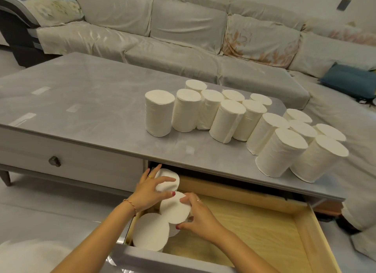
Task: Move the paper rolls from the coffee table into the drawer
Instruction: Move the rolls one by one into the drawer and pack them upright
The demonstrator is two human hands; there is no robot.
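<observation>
Item: paper rolls, upright. Three were stood along the open drawer (311, 228)'s left wall. The left hand (149, 188) was closed on the rear roll (168, 181), the right hand (196, 213) on the middle roll (175, 207). Some fifteen, apparently, were left on the coffee table (81, 93), up and to the right, nearer the right hand; nothing was seen between.

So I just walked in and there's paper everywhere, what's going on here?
A person is packing paper rolls into the open drawer of the coffee table. The left hand rests on the back roll, the right hand grips the middle roll, and a third roll stands nearest. All three line the drawer's left side. Over a dozen rolls still stand on the tabletop.
</observation>
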